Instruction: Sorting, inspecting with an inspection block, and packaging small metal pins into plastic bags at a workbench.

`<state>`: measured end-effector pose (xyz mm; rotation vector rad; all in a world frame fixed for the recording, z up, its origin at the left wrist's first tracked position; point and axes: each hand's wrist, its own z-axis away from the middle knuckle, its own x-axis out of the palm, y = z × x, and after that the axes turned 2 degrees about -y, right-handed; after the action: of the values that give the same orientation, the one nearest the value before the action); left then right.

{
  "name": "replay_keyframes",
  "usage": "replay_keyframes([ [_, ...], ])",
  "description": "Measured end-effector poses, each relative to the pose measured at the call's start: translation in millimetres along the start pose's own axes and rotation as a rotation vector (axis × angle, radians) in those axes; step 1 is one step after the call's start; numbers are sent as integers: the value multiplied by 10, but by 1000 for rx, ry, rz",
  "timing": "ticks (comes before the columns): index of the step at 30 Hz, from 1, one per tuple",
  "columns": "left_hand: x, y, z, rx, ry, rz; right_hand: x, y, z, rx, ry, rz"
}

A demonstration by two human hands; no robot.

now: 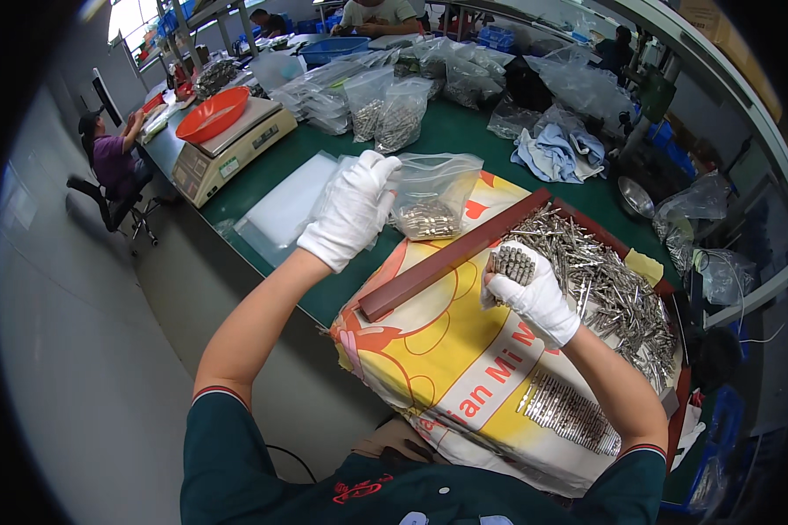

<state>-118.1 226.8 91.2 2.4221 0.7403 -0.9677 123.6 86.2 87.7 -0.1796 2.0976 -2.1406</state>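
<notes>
Left of the brown bar [458,256], the left hand [352,208] curls beside the clear bag [436,198], pinch unclear; right of the bar, the right hand [536,296] clutches metal pins [512,265], which could scatter if its grasp loosens

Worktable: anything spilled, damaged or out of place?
No clear spill or damage: the loose metal pieces lie heaped beside the brown bar. Only the blue cloth seems stray, lying crumpled near plastic bags.
</notes>
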Motion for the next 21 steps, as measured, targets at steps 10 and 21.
replay_keyframes([
  [10, 33, -14, 96, 17, -147, 145, -133, -112, -136, -21, -89, 77],
  [21, 54, 173, -40, -41, -267, 220, 148, -707, -1453, -417, -348, 349],
])
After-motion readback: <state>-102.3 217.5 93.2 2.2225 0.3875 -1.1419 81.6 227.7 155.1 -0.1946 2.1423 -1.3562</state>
